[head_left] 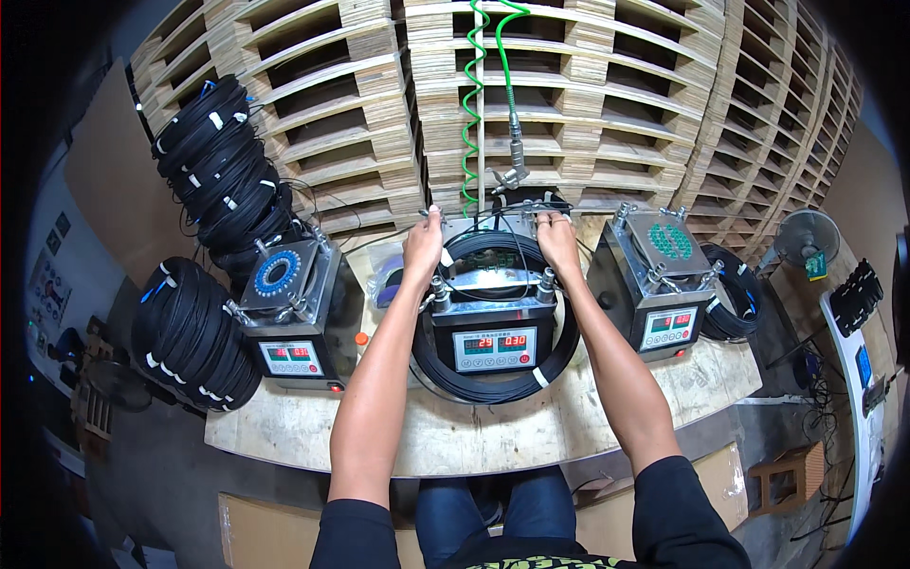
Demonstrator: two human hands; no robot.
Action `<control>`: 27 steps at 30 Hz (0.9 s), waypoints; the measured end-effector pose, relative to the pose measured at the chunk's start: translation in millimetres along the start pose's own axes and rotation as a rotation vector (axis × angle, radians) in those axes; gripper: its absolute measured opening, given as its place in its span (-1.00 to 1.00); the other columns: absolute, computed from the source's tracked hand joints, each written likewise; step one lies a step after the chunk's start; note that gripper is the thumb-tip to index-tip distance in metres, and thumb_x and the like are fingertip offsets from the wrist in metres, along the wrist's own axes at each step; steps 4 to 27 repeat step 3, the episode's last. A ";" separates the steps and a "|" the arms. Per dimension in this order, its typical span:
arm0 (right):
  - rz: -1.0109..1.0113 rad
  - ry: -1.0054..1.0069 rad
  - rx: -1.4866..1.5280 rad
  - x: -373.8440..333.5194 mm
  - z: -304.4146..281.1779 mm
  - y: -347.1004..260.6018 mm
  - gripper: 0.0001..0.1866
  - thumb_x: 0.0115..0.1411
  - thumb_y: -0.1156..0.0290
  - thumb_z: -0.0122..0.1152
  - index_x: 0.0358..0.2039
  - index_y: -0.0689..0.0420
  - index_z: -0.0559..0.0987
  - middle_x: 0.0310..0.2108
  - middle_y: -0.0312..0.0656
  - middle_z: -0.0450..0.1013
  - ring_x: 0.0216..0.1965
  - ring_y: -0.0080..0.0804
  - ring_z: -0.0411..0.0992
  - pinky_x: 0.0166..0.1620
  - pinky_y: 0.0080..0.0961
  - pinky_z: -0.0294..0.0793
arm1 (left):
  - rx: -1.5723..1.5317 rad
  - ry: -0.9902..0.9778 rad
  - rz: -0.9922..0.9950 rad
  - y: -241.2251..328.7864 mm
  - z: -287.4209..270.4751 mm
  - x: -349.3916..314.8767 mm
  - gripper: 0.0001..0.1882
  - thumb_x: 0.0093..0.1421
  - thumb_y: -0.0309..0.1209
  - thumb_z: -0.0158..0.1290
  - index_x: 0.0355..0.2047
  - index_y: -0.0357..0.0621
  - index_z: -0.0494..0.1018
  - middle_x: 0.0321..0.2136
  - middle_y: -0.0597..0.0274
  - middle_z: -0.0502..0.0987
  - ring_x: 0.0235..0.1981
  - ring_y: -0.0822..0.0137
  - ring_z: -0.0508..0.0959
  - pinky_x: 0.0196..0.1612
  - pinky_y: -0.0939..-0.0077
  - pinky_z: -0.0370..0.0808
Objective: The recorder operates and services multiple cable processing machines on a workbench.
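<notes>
A black cable coil (495, 389) with white ties is looped around the middle box-shaped machine (445, 334), which has a lit red display (495, 349) on its front. Its metal top plate (488, 281) has posts at the front corners, and a smaller loop of black cable stands up behind it. My left hand (424, 248) is closed at the machine's back left corner. At the back right corner my right hand (557, 241) is closed, fingers curled by a metal part (517, 226). What each hand grips is mostly hidden behind the fingers.
Similar machines stand left (289, 318) and right (654, 294) on the wooden table (313, 425). Stacked cable coils (223, 161) rise at the left. A green air hose (500, 57) with a metal nozzle (517, 156) hangs before wooden pallets (607, 95). A fan (806, 235) stands right.
</notes>
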State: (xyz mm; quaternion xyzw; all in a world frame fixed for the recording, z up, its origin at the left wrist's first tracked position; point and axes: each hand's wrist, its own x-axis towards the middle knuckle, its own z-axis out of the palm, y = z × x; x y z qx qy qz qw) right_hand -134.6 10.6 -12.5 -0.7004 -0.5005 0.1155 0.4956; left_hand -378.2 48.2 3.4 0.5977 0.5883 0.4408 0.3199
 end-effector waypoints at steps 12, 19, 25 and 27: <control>0.014 -0.024 -0.018 -0.8 -2.9 -0.8 -0.60 0.30 0.17 -0.07 -0.06 0.14 0.58 -0.15 0.23 0.52 -0.05 0.23 0.47 0.01 0.00 0.44 | 0.063 -0.006 -0.034 1.9 -0.5 1.3 -0.23 0.33 0.21 -0.28 -0.11 -0.33 0.53 -0.10 -0.29 0.55 0.06 -0.19 0.48 0.10 0.12 0.35; 0.014 -0.024 -0.018 -0.8 -2.9 -0.8 -0.60 0.30 0.17 -0.07 -0.06 0.14 0.58 -0.15 0.23 0.52 -0.05 0.23 0.47 0.01 0.00 0.44 | 0.063 -0.006 -0.034 1.9 -0.5 1.3 -0.23 0.33 0.21 -0.28 -0.11 -0.33 0.53 -0.10 -0.29 0.55 0.06 -0.19 0.48 0.10 0.12 0.35; 0.014 -0.024 -0.018 -0.8 -2.9 -0.8 -0.60 0.30 0.17 -0.07 -0.06 0.14 0.58 -0.15 0.23 0.52 -0.05 0.23 0.47 0.01 0.00 0.44 | 0.063 -0.006 -0.034 1.9 -0.5 1.3 -0.23 0.33 0.21 -0.28 -0.11 -0.33 0.53 -0.10 -0.29 0.55 0.06 -0.19 0.48 0.10 0.12 0.35; 0.014 -0.024 -0.018 -0.8 -2.9 -0.8 -0.60 0.30 0.17 -0.07 -0.06 0.14 0.58 -0.15 0.23 0.52 -0.05 0.23 0.47 0.01 0.00 0.44 | 0.063 -0.006 -0.034 1.9 -0.5 1.3 -0.23 0.33 0.21 -0.28 -0.11 -0.33 0.53 -0.10 -0.29 0.55 0.06 -0.19 0.48 0.10 0.12 0.35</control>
